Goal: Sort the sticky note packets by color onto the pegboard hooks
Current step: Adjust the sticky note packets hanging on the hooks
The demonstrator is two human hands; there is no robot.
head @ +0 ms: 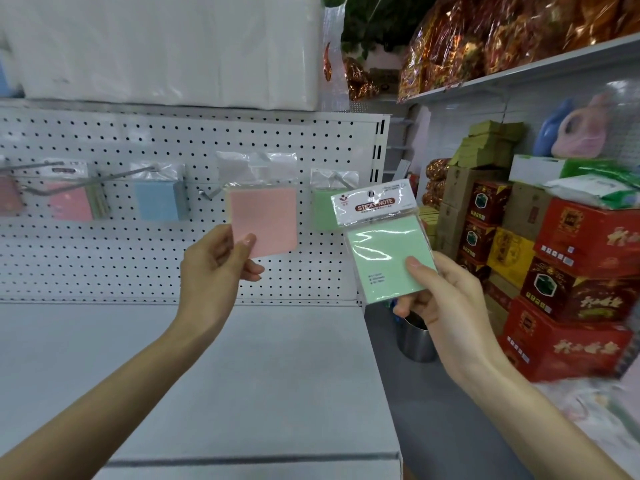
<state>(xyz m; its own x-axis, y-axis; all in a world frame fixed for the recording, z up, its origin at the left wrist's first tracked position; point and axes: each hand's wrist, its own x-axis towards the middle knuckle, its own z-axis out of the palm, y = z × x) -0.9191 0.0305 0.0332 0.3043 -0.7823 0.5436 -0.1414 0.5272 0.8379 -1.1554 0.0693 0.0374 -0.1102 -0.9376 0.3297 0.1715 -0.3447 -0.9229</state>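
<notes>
My left hand (216,261) pinches the lower left corner of a pink sticky note packet (268,218), held up in front of the white pegboard (173,140). My right hand (440,296) grips a green packet (389,252) labelled "STICKY NOTE" by its lower right corner, to the right of the pink one. On the pegboard hooks hang pink packets (71,204) at the left, a blue packet (157,200) beside them, and a green packet (323,209) partly behind the one in my right hand. An empty hook (207,194) sticks out between blue and green.
A white shelf (214,368) runs below the pegboard. Red and yellow cartons (568,282) are stacked at the right, with a metal cup (415,339) near them. A large white pack (166,46) sits above the pegboard.
</notes>
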